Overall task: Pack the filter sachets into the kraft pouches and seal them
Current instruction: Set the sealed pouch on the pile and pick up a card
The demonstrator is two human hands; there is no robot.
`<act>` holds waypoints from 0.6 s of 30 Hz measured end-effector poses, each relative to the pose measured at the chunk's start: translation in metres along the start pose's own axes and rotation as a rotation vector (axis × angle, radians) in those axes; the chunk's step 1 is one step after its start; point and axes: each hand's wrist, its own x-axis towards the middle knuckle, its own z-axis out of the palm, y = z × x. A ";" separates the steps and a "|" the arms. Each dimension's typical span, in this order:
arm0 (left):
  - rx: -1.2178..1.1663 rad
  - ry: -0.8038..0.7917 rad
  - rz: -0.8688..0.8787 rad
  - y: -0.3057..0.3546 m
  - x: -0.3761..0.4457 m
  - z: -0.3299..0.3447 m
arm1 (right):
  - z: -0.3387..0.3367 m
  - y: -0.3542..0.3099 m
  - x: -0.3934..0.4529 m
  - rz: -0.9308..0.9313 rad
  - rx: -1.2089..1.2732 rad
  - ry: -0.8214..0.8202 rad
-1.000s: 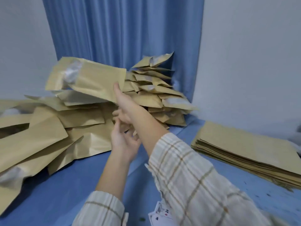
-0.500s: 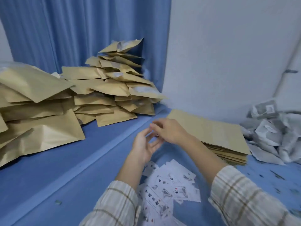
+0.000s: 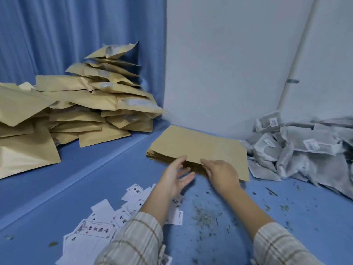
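A flat stack of empty kraft pouches (image 3: 200, 148) is touched at its near edge by the right hand (image 3: 221, 174), fingers laid flat, while the left hand (image 3: 174, 178) is held open, empty, just beside it.

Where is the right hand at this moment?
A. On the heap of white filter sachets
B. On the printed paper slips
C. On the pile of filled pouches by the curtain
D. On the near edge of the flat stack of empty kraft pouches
D: the right hand lies on the near edge of the flat stack of empty kraft pouches, while the filter sachets sit untouched further right.
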 end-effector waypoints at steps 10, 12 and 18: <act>0.106 0.163 0.490 0.018 -0.046 0.022 | -0.043 -0.051 -0.030 -0.046 0.535 0.116; 0.343 0.327 0.679 0.030 -0.058 0.013 | -0.056 -0.058 -0.030 0.088 0.748 0.007; 1.420 0.617 1.318 0.072 -0.098 -0.041 | -0.117 -0.090 -0.012 0.439 1.847 0.056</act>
